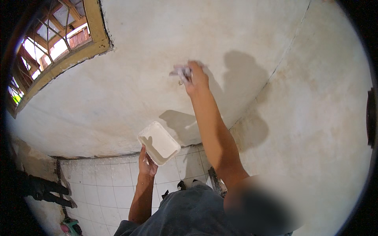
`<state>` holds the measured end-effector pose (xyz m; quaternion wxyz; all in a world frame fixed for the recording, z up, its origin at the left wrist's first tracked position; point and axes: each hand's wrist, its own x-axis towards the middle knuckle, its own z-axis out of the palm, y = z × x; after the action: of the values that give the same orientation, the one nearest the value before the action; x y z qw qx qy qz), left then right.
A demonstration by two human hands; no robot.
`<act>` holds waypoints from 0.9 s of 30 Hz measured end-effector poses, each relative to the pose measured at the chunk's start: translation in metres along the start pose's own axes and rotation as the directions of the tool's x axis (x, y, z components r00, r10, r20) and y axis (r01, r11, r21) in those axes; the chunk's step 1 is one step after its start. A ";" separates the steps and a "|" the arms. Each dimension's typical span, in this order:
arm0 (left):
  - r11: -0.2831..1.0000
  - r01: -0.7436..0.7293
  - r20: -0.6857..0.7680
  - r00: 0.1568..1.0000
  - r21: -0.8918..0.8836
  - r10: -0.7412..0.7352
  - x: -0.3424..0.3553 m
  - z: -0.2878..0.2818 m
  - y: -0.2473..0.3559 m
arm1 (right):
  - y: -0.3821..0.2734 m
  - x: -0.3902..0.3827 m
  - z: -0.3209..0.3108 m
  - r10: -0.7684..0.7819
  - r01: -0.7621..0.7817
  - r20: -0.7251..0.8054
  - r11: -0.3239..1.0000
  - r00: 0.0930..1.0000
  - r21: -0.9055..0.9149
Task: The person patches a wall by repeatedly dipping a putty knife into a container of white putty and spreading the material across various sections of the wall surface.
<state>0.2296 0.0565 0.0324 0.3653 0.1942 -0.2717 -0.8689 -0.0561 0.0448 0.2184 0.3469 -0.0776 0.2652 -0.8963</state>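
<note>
My right hand [195, 76], smeared with white, is raised at the middle of the pale, stained wall [138, 78]. Its fingers are closed round a flat scraper-like tool [177, 71], coated in white and partly hidden by the hand, at the wall just above a small dark mark [180, 83]. Lower down, my left hand [148, 163] grips a white plastic tray [170, 138] by its near left edge. The tray is tilted toward me and has white paste inside, with my thumb along its side.
A barred window [95, 23] with a yellow frame is at upper left. A cracked wall [299, 118] spans the right. Below are a tiled floor [98, 185] and dark objects by my feet. At lower left are another person's dark-trousered legs [47, 188] and a green-and-red object [71, 227].
</note>
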 end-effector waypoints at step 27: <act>1.000 0.006 -0.017 1.000 -0.026 -0.006 0.001 -0.012 -0.007 | 0.024 -0.038 -0.038 -0.016 0.016 -0.001 0.995 1.000 -0.103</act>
<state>0.2317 0.0566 0.0184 0.3674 0.1976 -0.2568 -0.8718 -0.0256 0.0708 0.1753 0.3350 -0.0968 0.3109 -0.8841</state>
